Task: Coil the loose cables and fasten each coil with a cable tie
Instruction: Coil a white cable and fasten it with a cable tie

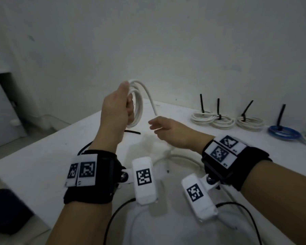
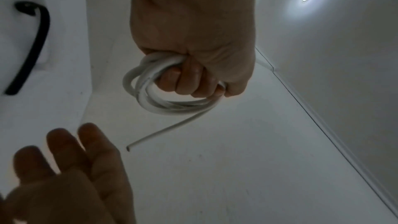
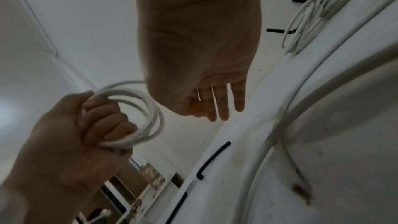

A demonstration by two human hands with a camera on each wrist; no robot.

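Note:
My left hand (image 1: 120,106) is raised above the white table (image 1: 42,165) and grips a white cable coil (image 1: 138,105) in its fist (image 2: 193,81). The coil (image 2: 150,94) has several loops, and its loose end (image 2: 163,132) sticks out free (image 1: 153,105). My right hand (image 1: 164,128) hovers just right of and below the coil, fingers (image 3: 224,105) straight and holding nothing. A loose black cable tie (image 1: 132,132) lies on the table below the left hand (image 3: 213,157).
Three tied white coils (image 1: 202,117) (image 1: 223,122) (image 1: 250,122) and a blue one (image 1: 283,132) line the table's back right, their black ties standing up. Another white cable (image 1: 184,156) curves under my wrists. Black camera leads (image 1: 113,218) trail near the front edge.

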